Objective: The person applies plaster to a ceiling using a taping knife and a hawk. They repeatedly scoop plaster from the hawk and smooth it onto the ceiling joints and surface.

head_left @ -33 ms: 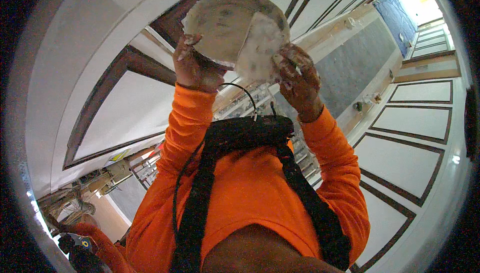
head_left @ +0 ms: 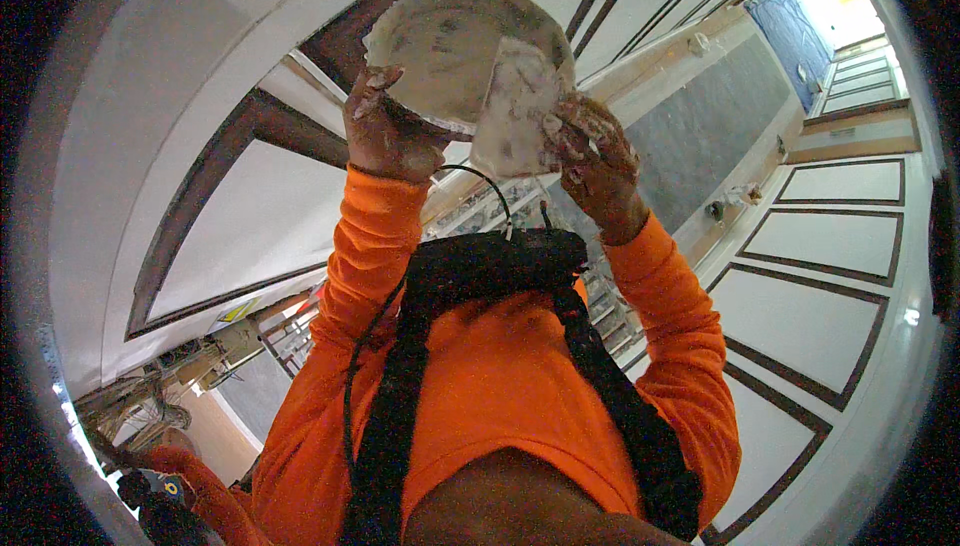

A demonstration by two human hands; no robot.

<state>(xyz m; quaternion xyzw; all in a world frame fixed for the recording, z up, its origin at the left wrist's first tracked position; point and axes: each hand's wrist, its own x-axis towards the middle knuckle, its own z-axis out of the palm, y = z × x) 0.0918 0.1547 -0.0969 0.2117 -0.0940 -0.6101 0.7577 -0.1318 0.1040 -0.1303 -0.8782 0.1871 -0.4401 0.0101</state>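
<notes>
My left hand (head_left: 388,136) grips the near left rim of a round, shallow bowl (head_left: 430,51), its thumb over the edge. The bowl is tilted so that its inside shows, smeared with a pale, plaster-like residue. In my right hand (head_left: 600,161) is a flat, pale scraper plate (head_left: 515,111), roughly rectangular and stained with the same residue. The plate overlaps the bowl's right side; I cannot tell whether the two touch. Whitish smears coat the fingers of both hands.
White wall panels with dark frames (head_left: 835,316) stand on both sides. A long grey floor strip (head_left: 715,131) runs to a blue sheet (head_left: 790,31) at the far right. Small items (head_left: 735,201) lie by the right wall. Cables (head_left: 150,401) bunch at lower left. A black harness (head_left: 490,266) crosses my chest.
The scraper plate has shifted slightly down toward me and shows more plainly, with my right hand moving along. My left hand and the bowl have barely moved.
</notes>
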